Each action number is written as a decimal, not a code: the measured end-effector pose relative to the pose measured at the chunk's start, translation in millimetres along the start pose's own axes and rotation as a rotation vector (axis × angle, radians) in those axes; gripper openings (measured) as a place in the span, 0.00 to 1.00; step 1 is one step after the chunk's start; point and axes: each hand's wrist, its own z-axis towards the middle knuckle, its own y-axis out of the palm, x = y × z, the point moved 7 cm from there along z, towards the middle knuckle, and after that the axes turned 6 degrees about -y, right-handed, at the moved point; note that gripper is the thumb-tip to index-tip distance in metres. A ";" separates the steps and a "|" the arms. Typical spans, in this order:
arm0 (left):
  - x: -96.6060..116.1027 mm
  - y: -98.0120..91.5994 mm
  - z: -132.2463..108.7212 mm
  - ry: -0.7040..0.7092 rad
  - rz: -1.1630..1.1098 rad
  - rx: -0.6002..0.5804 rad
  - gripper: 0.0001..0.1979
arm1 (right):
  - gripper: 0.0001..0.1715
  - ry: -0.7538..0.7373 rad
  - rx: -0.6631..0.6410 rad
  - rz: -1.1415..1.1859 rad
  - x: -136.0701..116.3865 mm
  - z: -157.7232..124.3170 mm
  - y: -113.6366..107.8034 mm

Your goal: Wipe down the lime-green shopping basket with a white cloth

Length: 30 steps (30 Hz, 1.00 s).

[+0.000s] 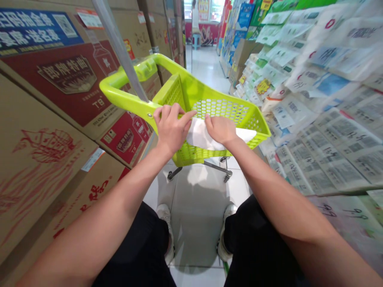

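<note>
Left to right: printed cartons [68, 75] stand stacked beside the green shopping cart [209, 89], whose looped handle [115, 95] lies toward them. My left grip [173, 124] rests on the near rim, fingers bent over it, forefinger and thumb reaching to the left end of a white sheet [197, 137]; whether they pinch the sheet I cannot tell. The sheet, cloth or paper, is draped over the near rim and upper side wall. My right grip [221, 129] is closed on its middle, thumb uppermost. Packaged goods [329, 131] line the aisle's right side.

Progress, as I judge it: the sheet is in place on the rim and work with it is under way. It has not been let go, and the handle and far rim lie outside its reach; how much is finished the view does not settle.

Orientation: the sheet's long axis follows the near rim from left to right, its narrower free end pointing toward the cart's right-hand corner.
</note>
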 end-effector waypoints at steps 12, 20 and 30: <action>-17.1 -2.4 2.5 0.029 0.027 -0.033 0.13 | 0.46 0.020 -0.173 -0.071 64.1 -14.7 5.5; 1.6 0.3 -0.7 0.033 0.010 -0.011 0.10 | 0.41 0.134 -0.213 -0.110 120.0 -21.8 6.1; 6.5 -5.1 -1.5 0.012 0.003 -0.002 0.11 | 0.41 -0.026 0.009 0.002 -6.7 -9.3 -3.7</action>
